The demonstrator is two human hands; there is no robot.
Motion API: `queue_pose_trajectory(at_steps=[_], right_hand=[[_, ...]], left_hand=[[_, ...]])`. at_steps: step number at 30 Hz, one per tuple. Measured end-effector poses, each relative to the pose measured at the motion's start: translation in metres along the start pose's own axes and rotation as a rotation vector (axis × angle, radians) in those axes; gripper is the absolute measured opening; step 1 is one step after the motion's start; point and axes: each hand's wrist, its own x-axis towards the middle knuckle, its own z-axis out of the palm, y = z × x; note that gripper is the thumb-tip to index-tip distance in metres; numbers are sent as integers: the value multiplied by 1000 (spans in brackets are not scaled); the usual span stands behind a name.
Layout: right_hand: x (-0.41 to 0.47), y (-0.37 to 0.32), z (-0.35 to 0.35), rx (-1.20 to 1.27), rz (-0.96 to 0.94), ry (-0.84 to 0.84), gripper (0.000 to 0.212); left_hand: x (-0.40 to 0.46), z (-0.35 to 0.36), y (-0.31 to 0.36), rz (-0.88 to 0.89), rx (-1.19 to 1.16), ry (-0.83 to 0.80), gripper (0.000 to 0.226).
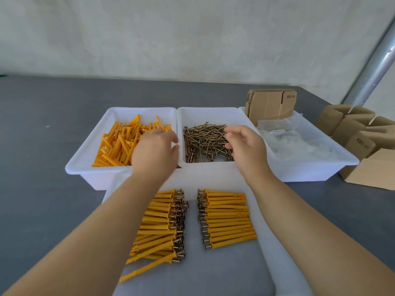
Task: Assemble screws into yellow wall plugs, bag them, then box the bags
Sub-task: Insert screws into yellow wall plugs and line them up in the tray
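I am reaching my left hand (155, 149) over the yellow wall plugs (124, 142) in their white tub (85, 161), fingers loose and empty. My right hand (245, 146) is hanging over the screws (203, 142), fingers curled, maybe pinching one; I cannot tell. Plugs are light and stiff, so I am aiming for the middle; screws are thin and slippery, best pinched near the head.

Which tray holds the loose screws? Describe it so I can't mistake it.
Three white trays stand in a row across the grey table. The screw tray is the middle one, under the right hand, the only one filled with dark metal screws.

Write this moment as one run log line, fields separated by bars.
stage: assembly | left hand: over yellow plugs tray | right hand: over screws tray | assembled plugs: two rows on near tray | bagging: not begun
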Motion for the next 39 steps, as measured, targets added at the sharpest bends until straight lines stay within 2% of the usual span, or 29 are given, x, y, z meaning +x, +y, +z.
queue_pose_trajectory(at_steps=[4, 6, 9, 11, 14, 16, 19, 24, 27, 30, 34, 39], right_hand=[[2, 3, 5, -126, -32, -50, 24], [8, 0, 10, -161, -49, -50, 27], [23, -3, 19, -304, -20, -103, 30], [33, -5, 24, -479, 56, -260, 32], [44, -8, 37, -847, 175, -655, 42], [48, -15, 48, -1108, 180, -900, 48], [52, -21, 60, -1303, 185, -1112, 47], [56, -17, 67, -1346, 186, -1124, 43], [57, -15, 66, -1302, 177, -1051, 34], [57, -11, 67, -1263, 237, -979, 31], [56, -11, 67, -1225, 239, -1056, 34], [54, -15, 67, -1196, 265, -1098, 36]], left_hand=[[7, -1, -33, -349, 206, -361, 26], [9, 1, -35, -384, 260, -480, 31], [12, 3, -34, -396, 289, -553, 36], [12, 2, -34, -404, 282, -578, 36], [10, 4, -35, -405, 273, -567, 36], [8, 5, -36, -388, 267, -540, 36], [7, 4, -38, -314, 241, -456, 36], [8, 2, -38, -202, 145, -351, 36], [7, 2, -36, -179, 34, -339, 36], [9, -2, -35, -176, 8, -379, 29], [8, -11, -34, -140, -19, -499, 20], [7, -11, -37, -107, -40, -487, 25]])
